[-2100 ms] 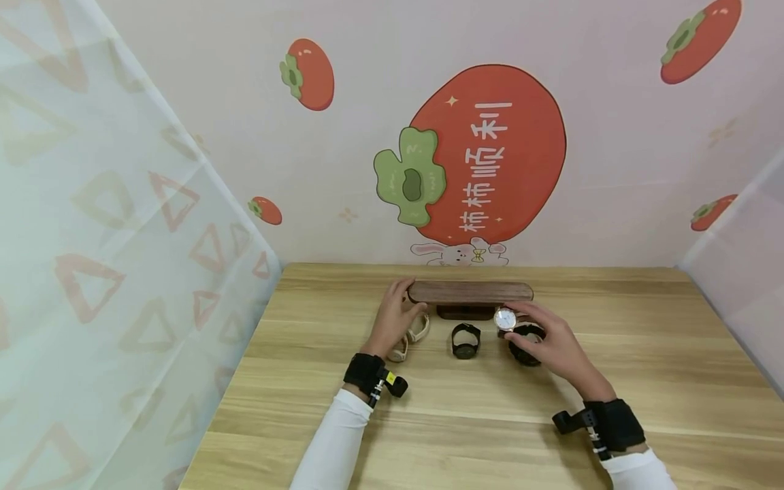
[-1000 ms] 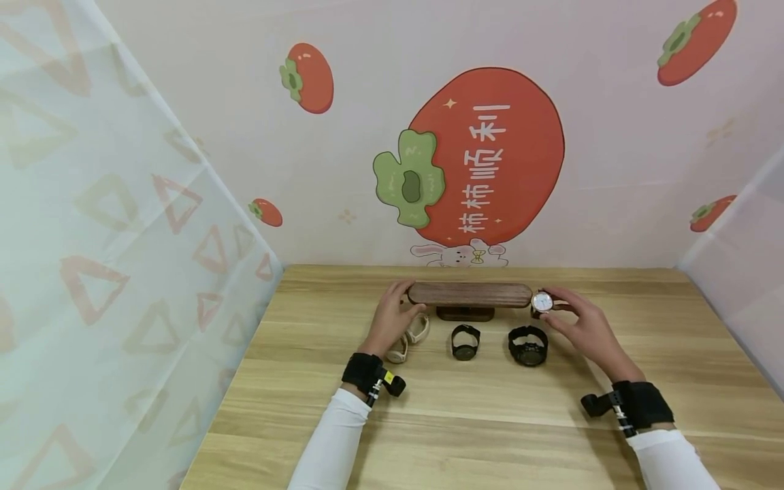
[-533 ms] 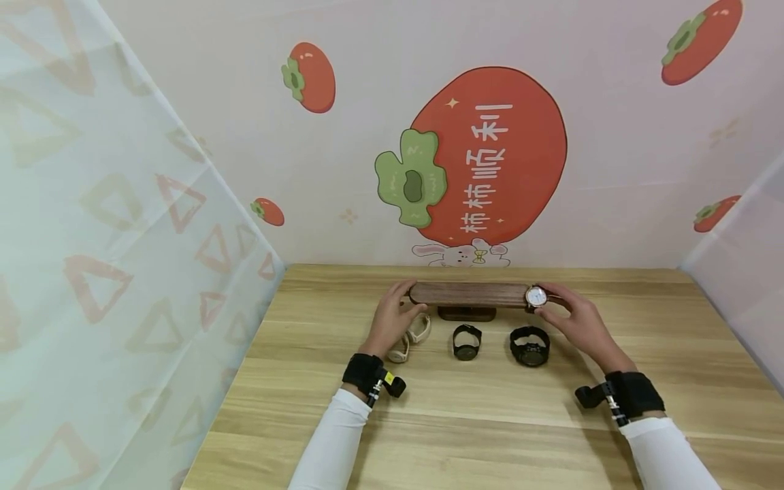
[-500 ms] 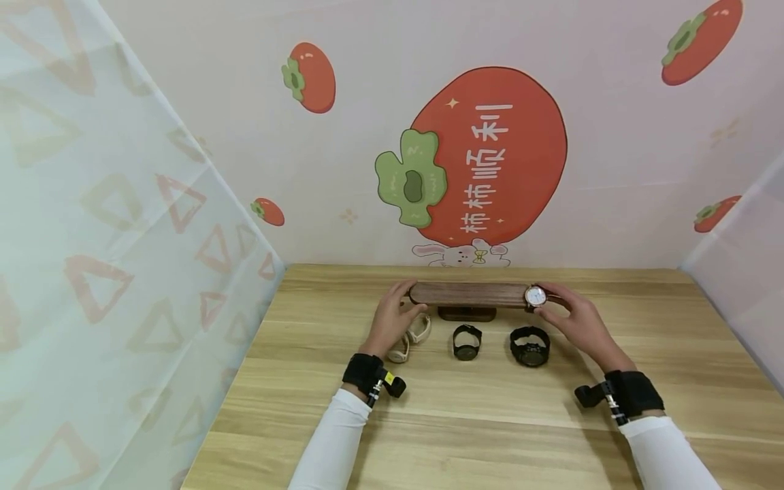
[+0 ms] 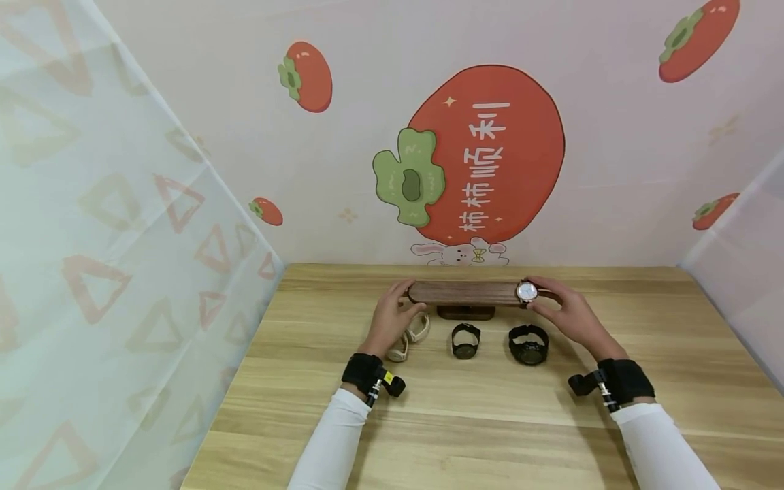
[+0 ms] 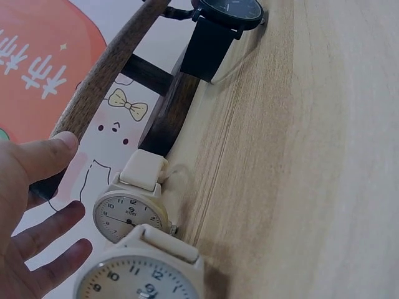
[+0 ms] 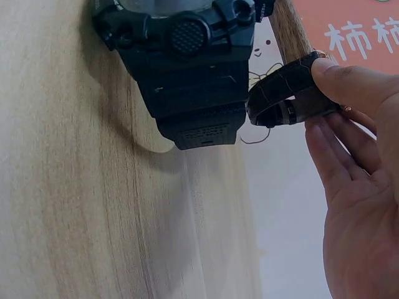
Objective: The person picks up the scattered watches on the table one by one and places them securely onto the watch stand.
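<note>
White-dial watch [image 5: 526, 292] at right end of wood bar [image 5: 468, 293]

Gripping bar's left end in left hand [image 5: 392, 317], thumb on near side, other fingers partly spread. Pinching watch between thumb and fingers of right hand [image 5: 571, 314], dial toward head camera, dark strap [image 7: 280, 87] in a loop. Can't tell depth of bar inside loop. Under bar: dark base [image 5: 465, 313] on table [image 5: 478, 422]. In front of base: slim black watch [image 5: 464, 351]. Farther right, near right hand: bulky black watch [image 5: 529, 352]. By left hand: two cream watches [image 6: 128, 215], close together, partly hidden in head view. Behind table: wall [image 5: 343, 163] with persimmon print [image 5: 529, 156].
</note>
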